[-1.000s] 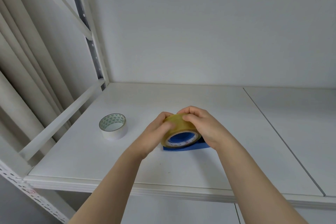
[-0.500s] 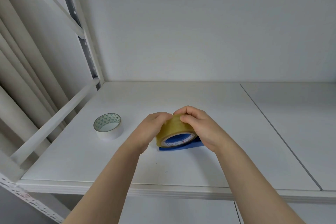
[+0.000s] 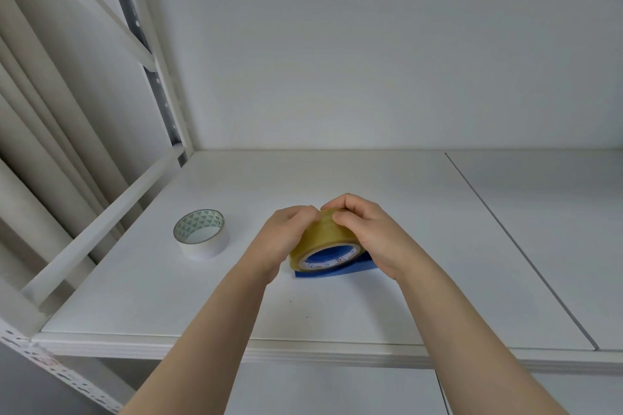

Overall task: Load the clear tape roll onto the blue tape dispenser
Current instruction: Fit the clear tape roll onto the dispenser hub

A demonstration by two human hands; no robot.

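Observation:
The clear, yellowish tape roll (image 3: 322, 235) stands on edge on the white shelf (image 3: 337, 307), seated around the blue tape dispenser (image 3: 332, 270). Only the dispenser's blue hub inside the roll and its flat blue base under the roll show. My left hand (image 3: 281, 239) presses against the roll's left side with curled fingers. My right hand (image 3: 365, 232) covers the top and right of the roll, its fingertips pinching at the tape surface near the top. The far side of the dispenser is hidden behind both hands.
A white tape roll (image 3: 201, 233) with a green triangle-patterned core lies flat to the left. A white rail (image 3: 101, 232) and a perforated upright (image 3: 158, 91) bound the shelf's left side. A seam (image 3: 515, 246) splits the shelf boards on the right.
My hands stay on the roll; the left fingers have closed in toward the right fingertips at the roll's top. The camera view has shifted slightly.

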